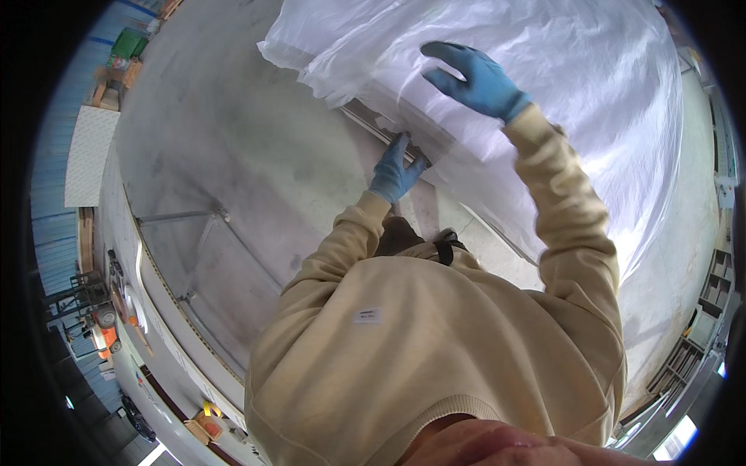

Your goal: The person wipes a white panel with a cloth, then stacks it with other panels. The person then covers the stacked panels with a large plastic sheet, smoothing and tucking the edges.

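Observation:
A large sheet of thin, wrinkled white translucent plastic film [575, 70] spreads in front of me and to the right. It drapes over a flat, grey-brown edged piece [365, 116], whose kind I cannot make out under the film. My left hand [395, 175], in a blue-grey glove, touches this edge with thumb and fingers apart. Higher and to the right, my right hand [480, 84] is raised over the film in a matching glove. Its thumb and fingers are spread in a curve, and nothing shows between them.
Grey concrete floor [295, 140] lies to the left. A metal frame [225, 217] stands at my left, beside a long pale edge. Farther left are a white panel [89, 155], an orange vehicle [105, 338] and a green container [128, 44]. Shelving [676, 365] lines the right.

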Demonstrator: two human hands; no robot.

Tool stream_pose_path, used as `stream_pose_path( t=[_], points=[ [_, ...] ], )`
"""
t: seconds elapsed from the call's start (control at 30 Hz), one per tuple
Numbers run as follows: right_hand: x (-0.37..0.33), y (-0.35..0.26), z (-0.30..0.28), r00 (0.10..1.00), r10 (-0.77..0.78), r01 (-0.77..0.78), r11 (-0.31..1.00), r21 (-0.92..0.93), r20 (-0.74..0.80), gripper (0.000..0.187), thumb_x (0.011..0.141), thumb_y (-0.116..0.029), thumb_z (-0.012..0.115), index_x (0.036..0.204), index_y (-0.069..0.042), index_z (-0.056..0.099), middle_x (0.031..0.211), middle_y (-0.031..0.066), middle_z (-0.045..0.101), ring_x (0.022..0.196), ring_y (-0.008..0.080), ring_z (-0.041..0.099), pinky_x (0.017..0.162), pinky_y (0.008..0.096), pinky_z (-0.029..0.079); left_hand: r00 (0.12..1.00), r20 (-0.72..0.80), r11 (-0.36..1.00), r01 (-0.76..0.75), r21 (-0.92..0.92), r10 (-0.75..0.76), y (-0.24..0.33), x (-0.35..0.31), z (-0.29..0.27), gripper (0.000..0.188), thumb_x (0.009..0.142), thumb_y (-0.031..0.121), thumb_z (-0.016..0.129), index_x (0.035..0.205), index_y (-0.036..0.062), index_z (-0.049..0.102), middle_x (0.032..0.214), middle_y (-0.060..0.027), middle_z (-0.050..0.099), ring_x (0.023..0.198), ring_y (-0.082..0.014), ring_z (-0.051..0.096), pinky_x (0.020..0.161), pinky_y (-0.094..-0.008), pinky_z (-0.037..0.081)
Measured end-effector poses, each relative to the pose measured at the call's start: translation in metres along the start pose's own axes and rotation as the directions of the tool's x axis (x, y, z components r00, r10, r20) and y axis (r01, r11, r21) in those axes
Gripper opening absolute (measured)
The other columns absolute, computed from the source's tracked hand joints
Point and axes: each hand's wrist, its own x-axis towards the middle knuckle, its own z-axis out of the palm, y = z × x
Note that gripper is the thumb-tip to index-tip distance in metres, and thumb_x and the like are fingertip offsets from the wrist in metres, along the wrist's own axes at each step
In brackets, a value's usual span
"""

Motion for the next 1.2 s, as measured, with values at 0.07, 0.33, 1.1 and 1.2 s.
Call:
stream_pose_path(
  t=[0.07,0.33,1.1,1.2],
  points=[
    [0.048,0.026,0.059,0.992,0.074,-0.080,0.995,-0.055,-0.105,0.055,0.106,-0.053,0.068,0.142,-0.012,0.073,0.144,0.0175,0.074,0.132,0.0403,0.068,0.114,0.0503,0.053,0.992,0.118,0.991,0.049,-0.128,-0.034,-0.007,0.001,-0.018,0.066,0.099,0.030,0.082,0.154,0.0019,0.057,0.157,-0.0239,0.060,0.144,-0.0393,0.060,0.119,-0.0440,0.050],
    [0.137,0.043,0.236,0.901,0.434,-0.386,0.781,-0.491,-0.017,0.069,0.099,-0.064,0.069,0.153,-0.020,0.064,0.171,0.0162,0.050,0.163,0.0372,0.038,0.133,0.0604,0.023,0.953,0.061,0.925,0.302,-0.233,-0.296,-0.105,0.017,-0.137,0.049,0.103,0.028,0.078,0.145,0.0049,0.069,0.133,-0.0179,0.078,0.123,-0.0326,0.074,0.106,-0.0410,0.058],
    [0.137,0.033,0.251,0.959,0.282,-0.240,0.819,-0.521,0.002,0.071,0.088,-0.038,0.081,0.147,-0.005,0.059,0.168,0.0330,0.043,0.158,0.0541,0.037,0.129,0.0717,0.029,0.880,-0.471,0.986,0.126,0.107,-0.062,-0.280,0.387,-0.338,0.064,0.100,0.047,0.074,0.145,0.0017,0.070,0.148,-0.0207,0.071,0.139,-0.0377,0.065,0.117,-0.0460,0.050],
    [0.140,0.029,0.249,0.954,0.300,-0.262,0.820,-0.509,-0.007,0.070,0.088,-0.036,0.082,0.146,-0.005,0.060,0.168,0.0325,0.044,0.158,0.0536,0.038,0.129,0.0710,0.029,0.941,-0.178,0.957,0.278,-0.082,-0.288,-0.302,0.410,-0.340,0.060,0.103,0.048,0.072,0.141,0.0026,0.073,0.139,-0.0190,0.076,0.128,-0.0364,0.071,0.111,-0.0424,0.053]
  ],
)
